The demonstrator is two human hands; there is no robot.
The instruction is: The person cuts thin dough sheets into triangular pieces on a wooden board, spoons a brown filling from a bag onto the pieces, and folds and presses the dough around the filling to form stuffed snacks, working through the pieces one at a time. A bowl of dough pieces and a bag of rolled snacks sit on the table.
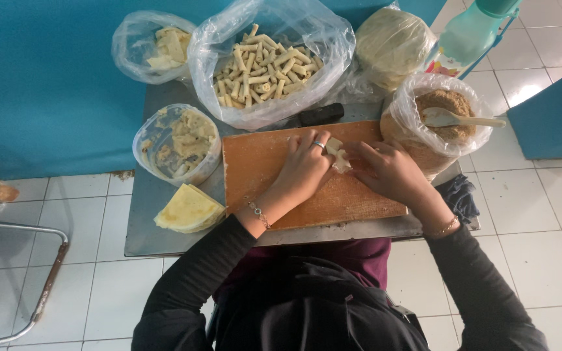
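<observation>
We work at a small grey metal table [164, 240] over white floor tiles, both hands resting on a worn wooden board [261, 162] with a rough, orange-brown face. Our left hand [304, 168], a ring on one finger and a chain bracelet at the wrist, curls its fingers narrowly over one end of a small pale piece of dough [338, 156]. Our right hand [388, 170] pinches the other end, fingers close together. The dough sits at the far edge of the board, between the two hands, soft and creased.

Far of the board, a clear plastic bag [271, 58] lies open with a heap of short, pale rolled sticks. To its left, a smaller bag [154, 45] holds flat, pale scraps. A round clear tub [177, 143] left of the board is smeared with lumpy yellowish filling, and near it lies a stack of thin, folded yellow sheets [188, 209]. At the right, a bag of brown crumbs [447, 114] holds a white plastic spoon [460, 119]. A black-handled tool [320, 114] lies just beyond the board.
</observation>
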